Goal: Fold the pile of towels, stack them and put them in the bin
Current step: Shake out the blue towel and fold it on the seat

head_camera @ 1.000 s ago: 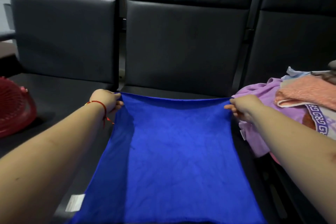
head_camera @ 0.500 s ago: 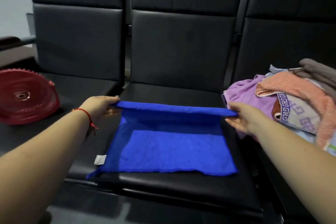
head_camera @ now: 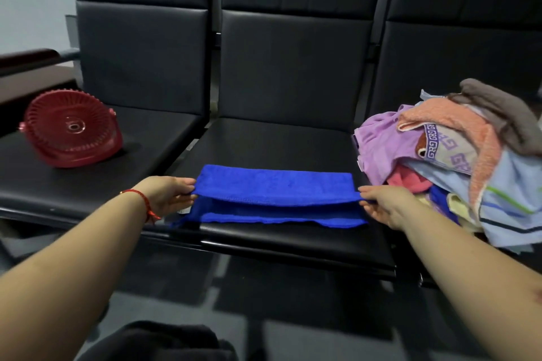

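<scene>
On the left seat, a red plastic basket [head_camera: 70, 129] tipped on its side, base turned to the camera; nearer, the left hand [head_camera: 167, 195], red string bracelet [head_camera: 140, 199] at the wrist, fingers curled and pinching the left end of the blue towel [head_camera: 275, 187]; across the front of the middle black seat [head_camera: 278, 143], that towel doubled over, upper layer held just above the lower, near edges not quite aligned; at its right end, the right hand [head_camera: 387, 205], fingers likewise curled and pinching the upper layer's corner; on the right seat, the unfolded pile of towels [head_camera: 457, 155], lilac, orange, grey, pale blue and pink, heaped loosely beside the blue one.
</scene>
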A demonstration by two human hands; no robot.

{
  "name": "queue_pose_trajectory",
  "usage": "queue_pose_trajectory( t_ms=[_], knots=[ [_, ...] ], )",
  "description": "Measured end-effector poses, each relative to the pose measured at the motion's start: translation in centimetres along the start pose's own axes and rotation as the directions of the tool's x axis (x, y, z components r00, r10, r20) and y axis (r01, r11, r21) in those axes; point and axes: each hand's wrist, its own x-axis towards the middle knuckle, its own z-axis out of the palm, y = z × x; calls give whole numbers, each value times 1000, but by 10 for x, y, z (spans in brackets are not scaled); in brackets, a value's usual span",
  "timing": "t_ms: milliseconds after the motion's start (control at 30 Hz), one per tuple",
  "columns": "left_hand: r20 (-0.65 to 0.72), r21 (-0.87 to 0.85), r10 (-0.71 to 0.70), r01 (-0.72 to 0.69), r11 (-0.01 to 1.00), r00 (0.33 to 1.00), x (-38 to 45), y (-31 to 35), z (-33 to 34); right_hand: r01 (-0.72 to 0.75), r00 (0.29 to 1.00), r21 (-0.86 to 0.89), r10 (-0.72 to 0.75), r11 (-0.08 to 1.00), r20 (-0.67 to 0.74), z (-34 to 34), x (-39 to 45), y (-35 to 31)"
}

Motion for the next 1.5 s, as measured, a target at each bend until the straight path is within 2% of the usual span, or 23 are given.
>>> queue_pose_trajectory(
  t_ms=[200, 300, 433, 500, 533, 600, 667, 733, 800, 867, 933, 1000, 1100, 1200, 1300, 1433, 1500],
  knots=[
    [-35, 159, 28, -23, 987, 999, -6, -19, -1, 21, 999, -96, -24, 995, -25, 0, 2, 22],
    [-60, 292, 58, -38, 956, 996, -4, -24, -2, 50, 997, -158, -57, 986, -43, -1, 3, 27],
    [-136, 417, 104, -38, 908, 985, 2, -28, 0, 106, 982, -319, -149, 942, -116, -1, 7, 32],
    [-216, 557, 178, -29, 830, 960, 4, -29, 3, 121, 961, -486, -224, 865, -161, -1, 9, 32],
    [-236, 641, 212, -12, 768, 948, 2, -28, 4, 108, 953, -603, -255, 790, -164, 0, 9, 31],
    [-252, 746, 213, 50, 664, 944, -4, -26, 8, 29, 959, -759, -234, 650, -163, 3, 5, 26],
    [-251, 779, 172, 93, 620, 952, -9, -25, 14, -30, 978, -744, -135, 668, -160, 6, 5, 22],
    [-259, 786, 143, 123, 606, 955, -11, -23, 20, -41, 990, -632, -53, 774, -130, 5, 9, 19],
    [-256, 781, 120, 132, 611, 959, -15, -23, 25, -52, 983, -538, -52, 841, -176, 3, 10, 17],
    [-240, 734, 104, 110, 670, 965, -16, -24, 28, -12, 976, -399, -76, 917, -203, 1, 10, 12],
    [-190, 565, 33, 82, 821, 981, -17, -29, 33, 6, 986, -146, -30, 989, -167, 1, 7, 6],
    [-132, 334, -48, 90, 938, 990, -21, -36, 37, -14, 994, 105, 25, 994, -104, 3, 6, 2],
    [-64, 99, -123, 129, 987, 990, -26, -43, 36, 19, 998, 287, -1, 958, -64, 14, 3, -7],
    [1, 29, -160, 160, 987, 987, -30, -52, 33, 148, 986, 234, -126, 961, -104, 40, -4, -21],
    [25, -19, -148, 148, 989, 989, -30, -58, 33, 297, 953, 28, -294, 955, -76, 75, -20, -31],
    [53, -106, -156, 161, 981, 986, -27, -59, 32, 542, 840, -241, -528, 805, 123, 129, -60, -25],
    [57, -134, -159, 166, 977, 986, -28, -60, 33, 607, 794, -305, -547, 734, 264, 156, -73, -9]
  ],
)
